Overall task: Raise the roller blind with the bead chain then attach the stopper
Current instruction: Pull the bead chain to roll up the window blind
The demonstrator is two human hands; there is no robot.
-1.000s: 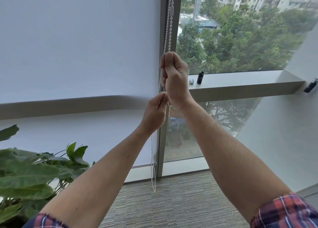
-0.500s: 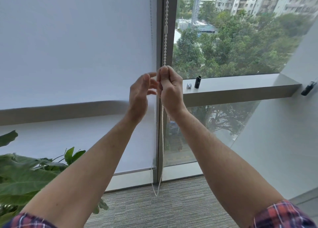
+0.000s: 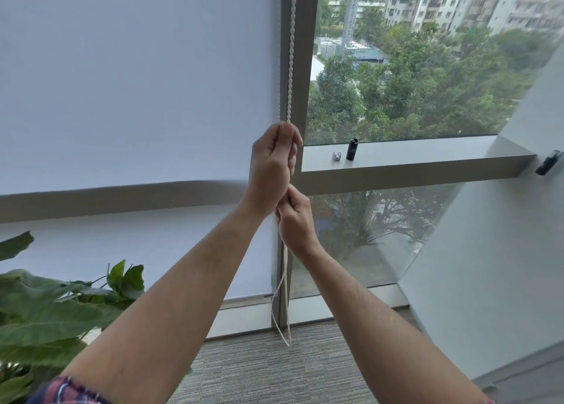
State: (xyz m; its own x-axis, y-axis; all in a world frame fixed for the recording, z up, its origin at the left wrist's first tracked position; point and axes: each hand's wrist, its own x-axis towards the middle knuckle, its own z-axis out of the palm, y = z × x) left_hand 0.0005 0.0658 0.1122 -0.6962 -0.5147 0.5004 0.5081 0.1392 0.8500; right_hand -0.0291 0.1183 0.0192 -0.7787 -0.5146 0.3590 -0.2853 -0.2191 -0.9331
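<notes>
The white roller blind covers the left window, its bottom edge low near the floor. A white bead chain hangs along the grey window post and loops just above the carpet. My left hand grips the chain at sill height. Directly below it, my right hand pinches the same chain. A small silver stopper piece sits on the window ledge beside a black cylinder.
A large green plant stands at the lower left. A black clip-like object is fixed to the slanted white wall on the right. Grey carpet lies below.
My left hand rose and took hold of the chain above. My right hand moved down the chain from the upper position to below the left. The blind's bottom edge sits slightly higher.
</notes>
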